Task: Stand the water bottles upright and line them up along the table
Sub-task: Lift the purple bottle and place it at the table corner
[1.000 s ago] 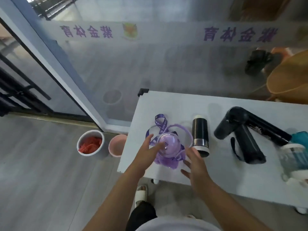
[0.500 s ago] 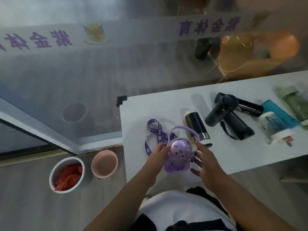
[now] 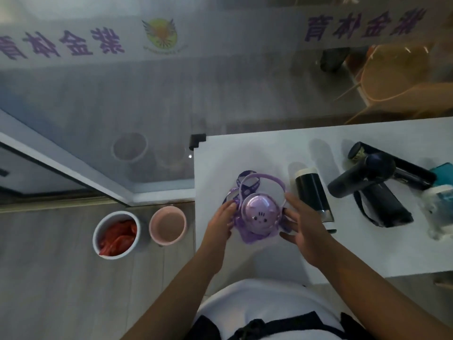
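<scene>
A purple bottle (image 3: 259, 215) with a cat-face lid, a loop handle and a purple lanyard stands upright near the left end of the white table (image 3: 247, 153). My left hand (image 3: 220, 223) presses its fingers against the bottle's left side. On the other side, my right hand (image 3: 302, 225) has its fingers spread, and their tips touch the handle's end. A black bottle with a white cap (image 3: 312, 195) lies on its side just right of the purple bottle. Further right, three dark bottles (image 3: 360, 176) lie crossed over each other.
A teal bottle (image 3: 443, 168) and a clear bottle with a white lid (image 3: 438, 209) lie at the right edge. On the floor left of the table sit a white bowl with red contents (image 3: 116, 235) and a pink bowl (image 3: 168, 225). A glass wall runs behind the table.
My head has turned, shifting the view. My right hand has come in against the purple bottle's handle, and my left hand has slid from the lid to its side.
</scene>
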`<state>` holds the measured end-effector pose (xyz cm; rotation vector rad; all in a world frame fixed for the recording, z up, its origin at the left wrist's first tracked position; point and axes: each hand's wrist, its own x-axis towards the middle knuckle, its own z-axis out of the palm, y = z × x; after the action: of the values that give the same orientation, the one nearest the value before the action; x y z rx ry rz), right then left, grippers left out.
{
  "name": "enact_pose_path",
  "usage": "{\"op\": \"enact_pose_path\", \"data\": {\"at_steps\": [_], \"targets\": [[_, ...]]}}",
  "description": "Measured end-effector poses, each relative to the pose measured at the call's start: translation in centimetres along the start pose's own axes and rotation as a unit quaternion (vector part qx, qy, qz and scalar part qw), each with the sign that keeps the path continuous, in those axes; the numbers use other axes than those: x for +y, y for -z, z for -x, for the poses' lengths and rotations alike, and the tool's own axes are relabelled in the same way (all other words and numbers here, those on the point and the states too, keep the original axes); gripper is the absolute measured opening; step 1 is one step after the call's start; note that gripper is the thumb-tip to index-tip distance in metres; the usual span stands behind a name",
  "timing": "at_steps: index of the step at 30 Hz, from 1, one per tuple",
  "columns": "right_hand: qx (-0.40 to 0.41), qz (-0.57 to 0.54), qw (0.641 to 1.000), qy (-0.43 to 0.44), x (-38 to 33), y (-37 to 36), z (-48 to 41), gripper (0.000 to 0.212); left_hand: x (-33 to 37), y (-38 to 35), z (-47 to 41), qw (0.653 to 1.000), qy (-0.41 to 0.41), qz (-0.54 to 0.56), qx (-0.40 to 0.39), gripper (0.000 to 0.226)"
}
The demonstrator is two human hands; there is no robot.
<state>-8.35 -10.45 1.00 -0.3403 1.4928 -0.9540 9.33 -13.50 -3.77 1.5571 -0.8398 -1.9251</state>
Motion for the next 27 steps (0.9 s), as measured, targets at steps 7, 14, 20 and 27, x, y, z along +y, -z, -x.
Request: {"op": "enact_pose_path", "data": {"at_steps": [7, 14, 20, 27], "targets": [[-0.053, 0.018, 0.998, -0.005, -3.5, -2.3, -4.0, 0.013, 1.9, -0.1, -2.8, 0.998, -0.027, 0.035, 0.055, 0.057], [-0.076, 0.009, 0.997, -0.019, -7.3, -4.7, -7.8, 0.010, 5.9, 0.1, -6.6, 0.995, -0.059, 0.050, 0.066, 0.022], [-0.097, 0.024, 0.995, -0.018, -10.5, -7.4, -10.7, 0.014, 9.2, 1.6, -10.1, 0.993, -0.069, 0.045, 0.084, 0.037], [-0.100, 0.040, 0.994, -0.002, -13.1, -10.0, -12.9, 0.018, 12.3, 2.8, -12.9, 0.991, -0.076, 0.000, 0.108, 0.050]]}}
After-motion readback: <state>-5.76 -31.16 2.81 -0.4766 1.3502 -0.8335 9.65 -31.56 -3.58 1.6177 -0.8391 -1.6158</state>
